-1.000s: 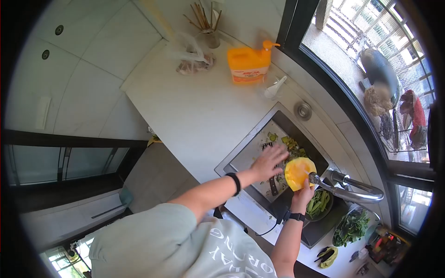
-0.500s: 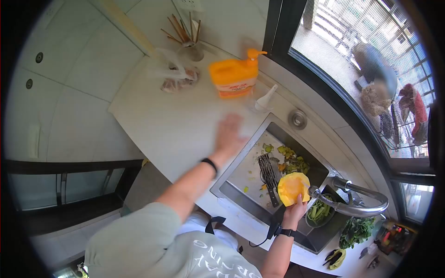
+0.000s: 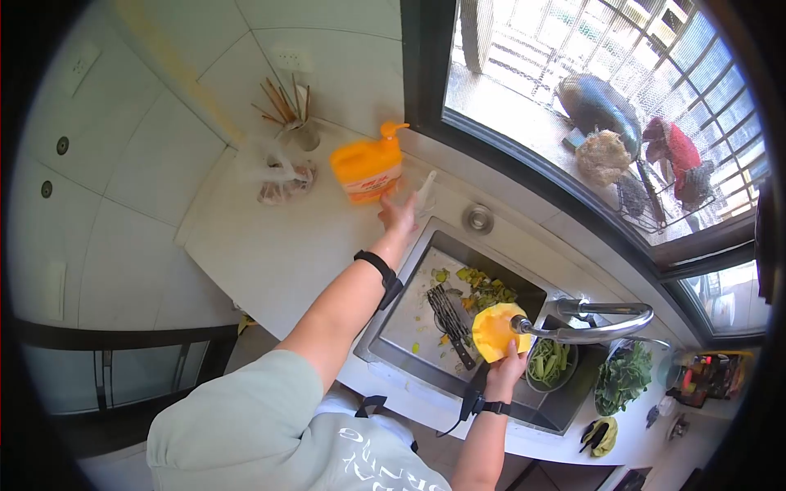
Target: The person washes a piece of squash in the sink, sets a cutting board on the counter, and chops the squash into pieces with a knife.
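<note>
A hollowed yellow squash piece (image 3: 495, 334) is gripped at its near edge by the right hand (image 3: 508, 366), and is held over the sink (image 3: 417, 366). A dark band is worn on each wrist. To the right of that hand, a bowl of cut green stems (image 3: 550, 362) is set in the sink, and farther right a bunch of leafy greens (image 3: 629, 375) is laid. Just left of the right hand, a knife with a dark handle (image 3: 465, 358) is seen lying in the sink, and green and yellow peelings (image 3: 490, 288) are scattered beyond it. The squash piece is partly overhung by the curved metal faucet (image 3: 594, 334). The left hand (image 3: 398, 216) is stretched out over the surface (image 3: 278, 254), its fingers loosely spread; whether anything is grasped by it cannot be made out. Just beside it on the right, a white spoon (image 3: 426, 188) is seen. Just beyond it, an orange pump bottle (image 3: 367, 172) is stood upright. Farther off to its left, a clear plastic bag (image 3: 285, 176) and a cup of sticks (image 3: 307, 137) are placed. Beyond both hands, a dark pan (image 3: 600, 110) is seen through the window.
</note>
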The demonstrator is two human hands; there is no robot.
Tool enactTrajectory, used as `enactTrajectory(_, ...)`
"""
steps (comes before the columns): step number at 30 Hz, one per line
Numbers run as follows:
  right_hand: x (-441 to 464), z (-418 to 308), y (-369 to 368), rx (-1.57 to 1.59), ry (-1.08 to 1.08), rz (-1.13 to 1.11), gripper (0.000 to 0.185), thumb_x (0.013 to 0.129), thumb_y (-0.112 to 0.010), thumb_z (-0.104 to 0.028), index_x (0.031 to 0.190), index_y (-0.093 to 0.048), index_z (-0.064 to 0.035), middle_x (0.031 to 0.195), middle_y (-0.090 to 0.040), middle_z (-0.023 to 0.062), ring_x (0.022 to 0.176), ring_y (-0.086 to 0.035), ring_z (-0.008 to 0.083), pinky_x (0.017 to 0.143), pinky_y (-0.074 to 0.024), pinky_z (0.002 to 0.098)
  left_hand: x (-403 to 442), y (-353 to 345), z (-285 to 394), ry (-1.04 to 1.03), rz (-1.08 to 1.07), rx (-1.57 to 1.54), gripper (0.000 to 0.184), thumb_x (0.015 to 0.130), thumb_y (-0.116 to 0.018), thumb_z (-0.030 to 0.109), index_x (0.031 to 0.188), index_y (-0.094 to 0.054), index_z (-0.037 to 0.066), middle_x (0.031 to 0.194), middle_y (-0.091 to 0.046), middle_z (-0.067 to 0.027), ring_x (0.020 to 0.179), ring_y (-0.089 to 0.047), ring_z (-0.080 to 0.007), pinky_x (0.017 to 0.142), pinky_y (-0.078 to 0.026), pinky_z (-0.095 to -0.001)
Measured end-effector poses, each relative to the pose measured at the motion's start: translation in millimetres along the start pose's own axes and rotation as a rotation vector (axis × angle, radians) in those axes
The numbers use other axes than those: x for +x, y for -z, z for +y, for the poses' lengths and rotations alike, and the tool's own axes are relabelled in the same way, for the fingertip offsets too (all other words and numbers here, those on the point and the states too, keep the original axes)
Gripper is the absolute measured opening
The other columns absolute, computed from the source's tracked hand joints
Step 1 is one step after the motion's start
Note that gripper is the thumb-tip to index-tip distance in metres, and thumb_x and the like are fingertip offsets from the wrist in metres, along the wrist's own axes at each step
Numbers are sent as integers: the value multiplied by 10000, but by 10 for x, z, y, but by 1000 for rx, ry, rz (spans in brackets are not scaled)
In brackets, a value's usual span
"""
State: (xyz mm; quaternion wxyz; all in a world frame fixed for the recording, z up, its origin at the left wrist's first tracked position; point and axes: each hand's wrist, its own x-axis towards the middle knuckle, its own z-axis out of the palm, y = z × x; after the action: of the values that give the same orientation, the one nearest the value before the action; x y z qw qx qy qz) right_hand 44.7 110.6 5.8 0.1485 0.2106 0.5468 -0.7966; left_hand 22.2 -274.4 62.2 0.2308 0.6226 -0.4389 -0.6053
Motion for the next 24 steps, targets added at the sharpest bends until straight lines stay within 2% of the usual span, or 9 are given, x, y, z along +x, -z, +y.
enactTrajectory(4,-182,12,-5,-22,-21,-16,346,964,-502,-25,1308,-467,-35,1250,-572,117,1107,-612,286,914,-544,425,409,33,-366,1,-116,-139,674,888,-622,172,1463,-273,218,1399,-365,-160,1164,-513,-341,776,-580,-444)
enactTrajectory(6,-224,10,-12,-24,-32,-23,345,965,-497,-22,1308,-471,-39,1252,-573,118,1104,-614,283,916,-541,421,508,17,-514,85,-317,-452,656,899,-584,110,1468,-273,208,1401,-375,-105,1141,-529,-312,785,-577,-434)
enactTrajectory(9,-259,9,-12,-51,-40,-33,342,963,-497,-18,1303,-480,-41,1246,-578,112,1102,-615,280,913,-540,416,620,-141,-585,-95,-343,-442,593,917,-574,117,1447,-319,197,1364,-419,-84,1107,-548,-297,768,-580,-426)
enactTrajectory(13,-265,19,-46,-38,-32,-28,344,961,-496,-14,1304,-486,-44,1243,-581,102,1103,-615,277,915,-539,419,637,-235,-535,-75,-296,-428,541,938,-578,143,1430,-355,182,1336,-459,-76,1099,-549,-282,761,-582,-423)
enactTrajectory(15,-251,25,-63,-32,-28,-33,345,961,-495,-13,1305,-486,-43,1244,-581,100,1103,-615,276,916,-539,421,662,-232,-519,-87,-352,-416,573,920,-637,372,1389,-387,158,1272,-494,-88,984,-588,-272,781,-559,-441)
enactTrajectory(16,-234,35,-74,-42,-22,-34,346,961,-493,-12,1306,-486,-44,1244,-581,100,1103,-615,277,918,-538,421,697,-220,-485,-89,-353,-417,573,920,-637,372,1389,-387,158,1272,-494,-88,984,-588,-272,781,-559,-441)
enactTrajectory(18,-222,32,-137,-49,-21,-48,347,961,-491,-10,1306,-486,-45,1243,-582,101,1104,-615,278,919,-537,422,808,-107,-383,169,-330,-199,702,862,-656,532,1407,-389,178,1292,-495,-80,1019,-555,-290,719,-550,-413)
enactTrajectory(21,-231,-14,-264,6,-48,-46,350,960,-497,-11,1307,-486,-47,1248,-579,106,1110,-612,287,930,-533,432,894,136,-270,249,-164,-386,843,799,-646,657,1413,-351,159,1306,-433,-128,1068,-523,-365,847,-494,-508)
enactTrajectory(24,-217,-26,-323,6,-65,-26,350,960,-496,-11,1307,-487,-48,1254,-576,107,1117,-609,291,933,-532,436,938,368,-162,210,-140,-489,838,797,-639,666,1383,-359,137,1299,-412,-130,1105,-488,-400,871,-482,-500)
